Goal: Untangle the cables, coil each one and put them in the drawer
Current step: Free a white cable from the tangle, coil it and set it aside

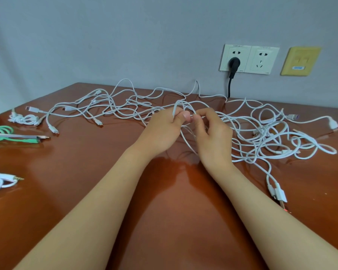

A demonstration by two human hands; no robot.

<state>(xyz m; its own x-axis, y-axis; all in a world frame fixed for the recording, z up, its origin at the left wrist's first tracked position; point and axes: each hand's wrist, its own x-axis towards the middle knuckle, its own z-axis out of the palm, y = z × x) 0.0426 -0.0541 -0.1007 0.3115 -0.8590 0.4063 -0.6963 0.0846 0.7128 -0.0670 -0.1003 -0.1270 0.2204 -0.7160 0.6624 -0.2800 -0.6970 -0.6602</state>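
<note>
Left grip (162, 129) clenches a few raised strands of the white cable tangle (269, 131) between thumb and curled fingers. Right grip (213, 133) pinches a strand just beside it, fingertips almost touching the left thumb; which cable it holds is hard to tell. The tangle sprawls across the far half of the brown worktop (86, 172). A green cable (2, 131) and a small white bundle (25, 119) lie at the left edge. A black plug (234, 63) sits in a wall socket (242, 63).
</note>
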